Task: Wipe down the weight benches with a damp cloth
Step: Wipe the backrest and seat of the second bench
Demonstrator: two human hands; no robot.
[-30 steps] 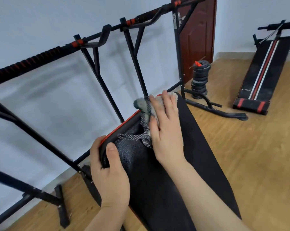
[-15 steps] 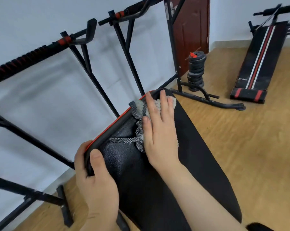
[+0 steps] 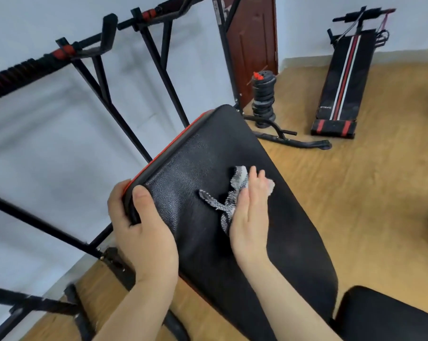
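A black padded weight bench backrest with red piping along its left edge slopes up in front of me. My left hand grips that left edge, thumb on top of the pad. My right hand presses a grey-and-white patterned cloth flat against the middle of the pad; part of the cloth sticks out to the left and above the fingers. The black seat pad shows at the lower right. A second black bench with red and white stripes lies on the floor at the far right.
A black steel rack with red-banded bars stands along the white wall to the left. A stack of black weight plates sits by the brown door. A curved black floor bar lies beyond the bench on the wooden floor.
My right hand has dragged the cloth down from the top end of the backrest to its middle. My left hand keeps its grip on the left edge.
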